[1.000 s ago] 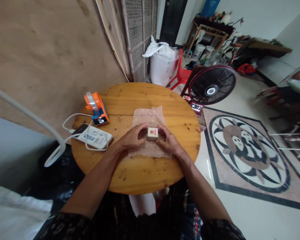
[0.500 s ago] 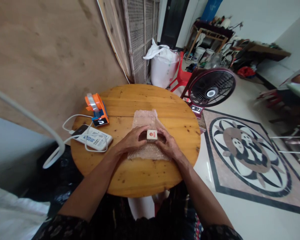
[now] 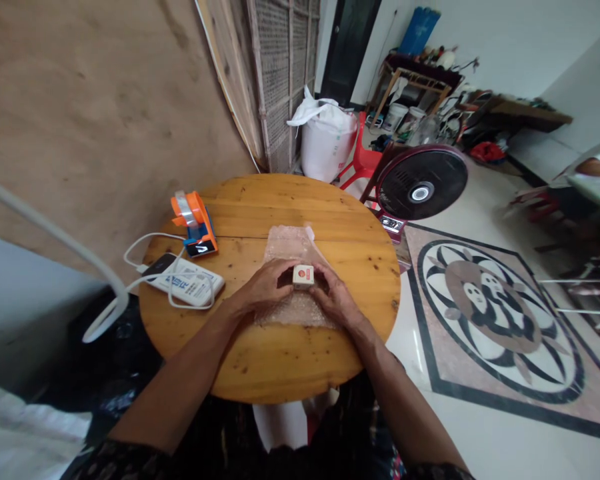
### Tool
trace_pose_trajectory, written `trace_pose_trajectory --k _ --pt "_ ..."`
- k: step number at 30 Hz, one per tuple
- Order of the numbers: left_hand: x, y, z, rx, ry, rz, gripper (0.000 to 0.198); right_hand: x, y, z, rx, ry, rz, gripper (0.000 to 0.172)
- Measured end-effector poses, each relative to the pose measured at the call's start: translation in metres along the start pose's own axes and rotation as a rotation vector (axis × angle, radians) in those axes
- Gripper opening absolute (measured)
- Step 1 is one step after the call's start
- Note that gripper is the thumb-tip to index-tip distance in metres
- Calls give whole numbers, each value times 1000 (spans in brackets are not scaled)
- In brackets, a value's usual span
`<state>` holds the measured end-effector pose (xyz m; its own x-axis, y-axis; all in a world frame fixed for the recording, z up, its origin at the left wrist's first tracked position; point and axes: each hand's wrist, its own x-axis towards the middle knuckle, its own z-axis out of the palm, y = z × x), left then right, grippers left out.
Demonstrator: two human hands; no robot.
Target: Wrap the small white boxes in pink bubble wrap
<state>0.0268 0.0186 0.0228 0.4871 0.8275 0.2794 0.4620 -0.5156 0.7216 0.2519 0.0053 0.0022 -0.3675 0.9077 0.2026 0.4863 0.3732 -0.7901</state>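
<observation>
A small pale box (image 3: 303, 276) with a red print on top is between my two hands, above a sheet of bubble wrap (image 3: 286, 244). My left hand (image 3: 271, 285) grips its left side, fingers and thumb curled against it. On the right side of the box, my right hand (image 3: 336, 293) holds it the same way. The bubble wrap lies flat on the round wooden table (image 3: 260, 367), partly hidden under the hands and forearms.
An orange and blue tape dispenser (image 3: 194, 223) stands at the table's left, near a white power bank (image 3: 193, 283), a phone and looping cables. Past the table's right edge is a fan (image 3: 420, 192). A person's arm (image 3: 597, 168) shows at far right.
The view has shifted slightly, so the table appears a little lower. Both hands still hold the box, with no clear change of grip.
</observation>
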Motion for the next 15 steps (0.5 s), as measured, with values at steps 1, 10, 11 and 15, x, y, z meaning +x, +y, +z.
trace_pose_trajectory --k 1,10,11,15 --pt "0 1 0 -4 3 -6 61 0 0 0 -6 4 0 59" --pt "0 2 1 -31 13 -25 63 1 4 2 45 28 -29 63" --pt "0 2 1 -27 12 -30 63 1 5 2 62 45 -23 65" --pt "0 1 1 -15 11 -43 62 3 10 4 192 128 81 68"
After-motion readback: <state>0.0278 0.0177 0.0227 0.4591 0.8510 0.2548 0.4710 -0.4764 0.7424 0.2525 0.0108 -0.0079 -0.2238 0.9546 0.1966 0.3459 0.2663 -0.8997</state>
